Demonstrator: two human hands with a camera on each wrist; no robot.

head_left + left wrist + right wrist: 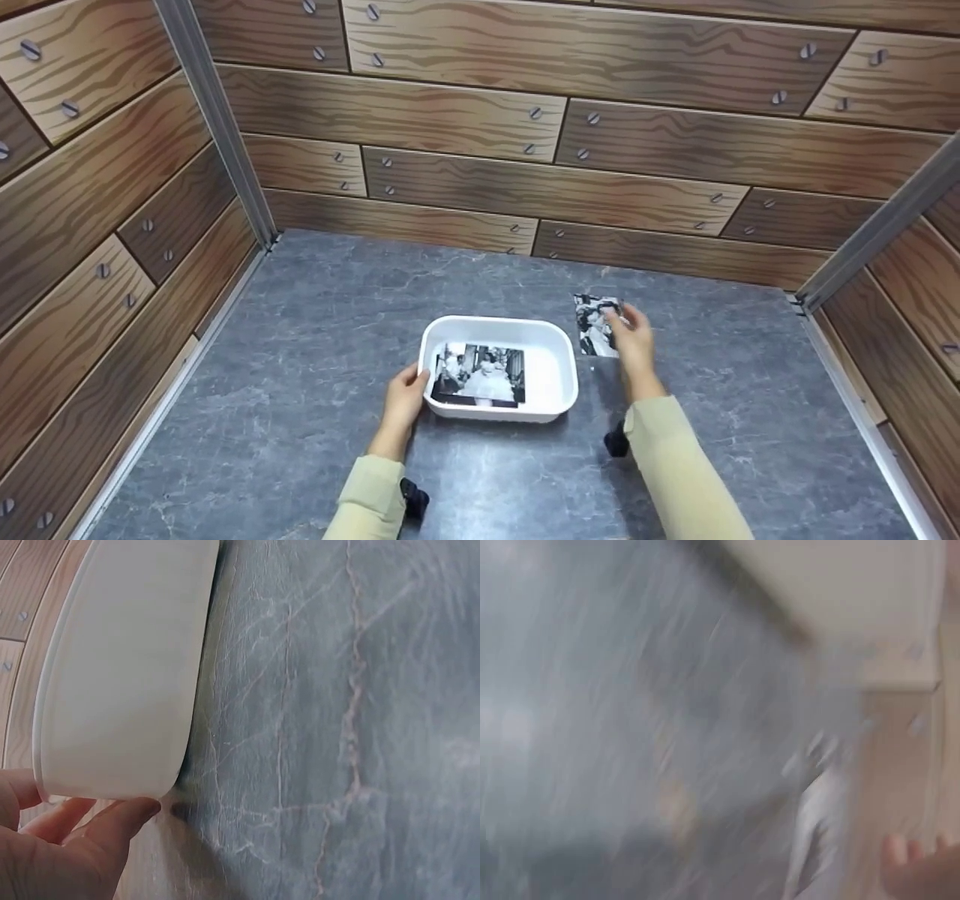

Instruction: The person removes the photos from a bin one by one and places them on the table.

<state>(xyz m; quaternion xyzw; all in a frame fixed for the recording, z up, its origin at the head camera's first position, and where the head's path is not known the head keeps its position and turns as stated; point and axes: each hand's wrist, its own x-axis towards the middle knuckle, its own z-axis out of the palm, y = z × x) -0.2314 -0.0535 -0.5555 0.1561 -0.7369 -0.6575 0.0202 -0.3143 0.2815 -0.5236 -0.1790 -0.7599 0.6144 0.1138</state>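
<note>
A white plastic tub (556,375) with rounded corners stands on the grey marbled surface. My left hand (403,399) grips its left end, thumb at the rim and fingers against the outside wall, as the left wrist view shows up close. Black-and-white photos (484,373) lie in the tub toward its left side, one overlapping another. To the right of the tub is another black-and-white photo (592,330). My right hand (636,345) is over this photo's right edge, fingers slightly bent. In the blurred right wrist view, the fingers (915,859) appear apart from the photo (814,829).
Wood-patterned panels (465,176) with printed screws enclose the surface at the back and both sides. Grey metal posts (232,150) stand at the back corners. The grey surface (300,360) extends around the tub. Black wrist devices (616,439) hang under the sleeves.
</note>
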